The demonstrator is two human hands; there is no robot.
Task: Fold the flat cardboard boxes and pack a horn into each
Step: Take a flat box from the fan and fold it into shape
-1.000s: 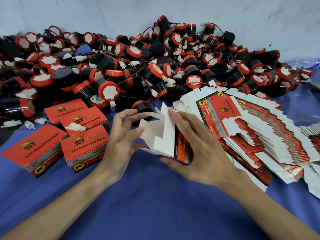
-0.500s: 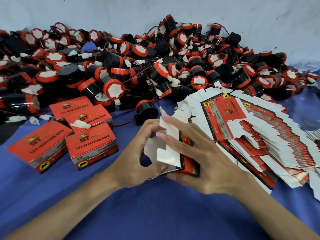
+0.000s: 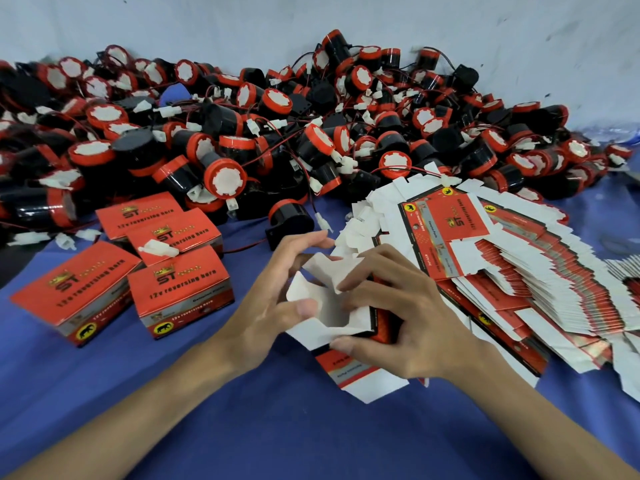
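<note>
Box (image 3: 323,332): half-formed, at the centre of the view between both hands. Its mouth faces up and the white inside shows. Loose white flaps stand round the mouth, and a long flap with a red band hangs toward 6 o'clock. Whether it rests on the cloth (image 3: 277,431) cannot be told.
Left hand (image 3: 266,306): at 9 o'clock of the box. The thumb lies on the near-left white flap. The fingers are spread and half curled behind the far flaps at 11 o'clock. It holds the box's left side.
Right hand (image 3: 412,317): at 3 o'clock of the box. The fingers are curled round the red side wall, the index tip presses a white flap at the mouth, and the thumb sits on the near edge at 5 o'clock. It grips the box.
Horn pile (image 3: 311,133): black bodies with red caps, and white plugs on red and black wires. It runs from 9 through 12 to 2 o'clock, against the wall (image 3: 242,22).
Lone horn (image 3: 291,220): at 12 o'clock of the box, near the left fingertips, at the pile's edge.
Flat stack (image 3: 519,271): unfolded red-and-white boxes, fanned from 1 to 4 o'clock, just beside the right hand.
Closed boxes (image 3: 180,292): four, red, marked "12v reversing horn", clustered at 9 to 10 o'clock, apart from the left hand. A white plug (image 3: 159,249) lies on one.
Cloth: blue, under everything. The forearms enter from 7 and 5 o'clock.
</note>
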